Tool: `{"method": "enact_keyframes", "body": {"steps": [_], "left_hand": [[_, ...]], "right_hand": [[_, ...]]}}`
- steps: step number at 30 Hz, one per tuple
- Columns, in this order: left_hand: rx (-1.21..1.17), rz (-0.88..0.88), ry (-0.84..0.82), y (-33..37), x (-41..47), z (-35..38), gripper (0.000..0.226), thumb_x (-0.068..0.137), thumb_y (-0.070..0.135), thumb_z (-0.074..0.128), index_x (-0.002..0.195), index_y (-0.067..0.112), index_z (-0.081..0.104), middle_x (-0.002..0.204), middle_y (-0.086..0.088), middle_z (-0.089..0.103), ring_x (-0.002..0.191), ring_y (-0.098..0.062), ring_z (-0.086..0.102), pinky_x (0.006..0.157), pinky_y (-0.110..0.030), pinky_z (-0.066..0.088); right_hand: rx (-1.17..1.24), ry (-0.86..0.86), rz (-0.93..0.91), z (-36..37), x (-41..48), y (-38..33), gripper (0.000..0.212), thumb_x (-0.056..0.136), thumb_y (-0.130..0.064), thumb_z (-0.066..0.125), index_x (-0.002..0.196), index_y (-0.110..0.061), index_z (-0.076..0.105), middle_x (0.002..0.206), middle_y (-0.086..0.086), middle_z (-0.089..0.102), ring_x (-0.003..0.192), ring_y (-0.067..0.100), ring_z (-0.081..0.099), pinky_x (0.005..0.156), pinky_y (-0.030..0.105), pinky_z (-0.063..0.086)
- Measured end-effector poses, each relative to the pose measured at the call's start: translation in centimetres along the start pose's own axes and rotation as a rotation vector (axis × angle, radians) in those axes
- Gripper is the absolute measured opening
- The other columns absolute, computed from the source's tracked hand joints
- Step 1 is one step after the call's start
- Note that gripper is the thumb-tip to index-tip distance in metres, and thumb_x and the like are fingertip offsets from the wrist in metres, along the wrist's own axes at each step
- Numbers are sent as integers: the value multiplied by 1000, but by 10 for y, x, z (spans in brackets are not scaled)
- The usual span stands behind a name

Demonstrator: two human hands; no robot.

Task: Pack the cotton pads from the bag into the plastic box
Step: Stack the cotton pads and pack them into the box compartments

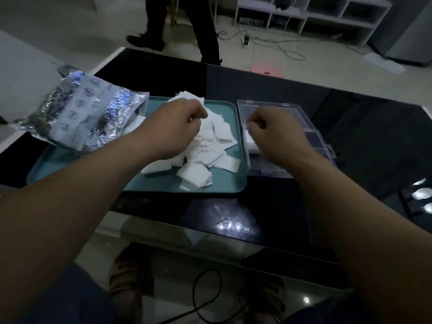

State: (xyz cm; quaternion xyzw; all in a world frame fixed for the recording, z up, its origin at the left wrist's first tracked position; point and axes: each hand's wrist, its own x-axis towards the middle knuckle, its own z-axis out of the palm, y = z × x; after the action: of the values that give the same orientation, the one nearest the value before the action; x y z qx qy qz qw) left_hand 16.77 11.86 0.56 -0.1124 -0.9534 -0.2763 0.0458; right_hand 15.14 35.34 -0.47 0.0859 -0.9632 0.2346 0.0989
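A heap of white square cotton pads point(205, 157) lies on a teal tray point(224, 185). A shiny silver bag point(79, 113) rests on the tray's left end, its mouth toward the pads. A clear plastic box point(268, 170) with compartments stands open right of the tray, with a few white pads point(251, 142) in its left compartment. My left hand point(177, 127) is curled over the top of the heap and pinches pads there. My right hand point(278, 132) hovers over the box's left side, its fingers curled round a white pad.
The tray and box sit on a dark glass table point(327, 206). A person's legs point(205, 26) stand beyond the far edge. A pink stool point(266, 70), floor cables and a white shelf point(311, 12) are behind. My feet and a black cable show under the glass.
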Motion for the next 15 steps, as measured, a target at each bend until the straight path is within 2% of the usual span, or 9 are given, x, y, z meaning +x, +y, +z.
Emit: {"method": "enact_keyframes", "body": {"steps": [4,8,10,12,15], "left_hand": [[144,-17,-161,-27,-24,-10,21,98,22,56,116,24,68,117,3,64,108,-20,59,80,-28,37],[185,104,-338,-23,-32,-12,17,89,23,67,105,24,61,103,5,60,95,-19,57,77,-31,44],[224,130,-411,-23,-37,-8,30,87,31,72,112,25,56,102,6,57,94,-19,57,77,-32,44],[279,129,-452,-26,-41,0,45,85,39,73,122,27,49,104,5,54,95,-21,56,80,-36,46],[266,111,-423,-29,-45,11,46,88,42,68,126,28,45,111,1,60,101,-25,58,78,-39,45]], "right_hand": [[-48,-184,-113,18,-14,-42,16,96,-24,60,102,-22,75,102,0,75,93,24,66,79,35,53],[-119,-363,-94,21,-30,-60,13,96,-30,63,102,-25,74,102,-4,74,95,21,67,84,37,56],[-86,-393,-31,23,-42,-64,17,95,-40,66,101,-25,70,100,-4,72,93,19,66,82,37,55],[-80,-422,16,30,-53,-65,30,92,-52,67,104,-24,65,100,-5,68,92,18,64,80,37,54],[-101,-453,77,44,-56,-70,45,88,-59,69,113,-23,64,105,-3,67,96,19,63,80,36,52]]}}
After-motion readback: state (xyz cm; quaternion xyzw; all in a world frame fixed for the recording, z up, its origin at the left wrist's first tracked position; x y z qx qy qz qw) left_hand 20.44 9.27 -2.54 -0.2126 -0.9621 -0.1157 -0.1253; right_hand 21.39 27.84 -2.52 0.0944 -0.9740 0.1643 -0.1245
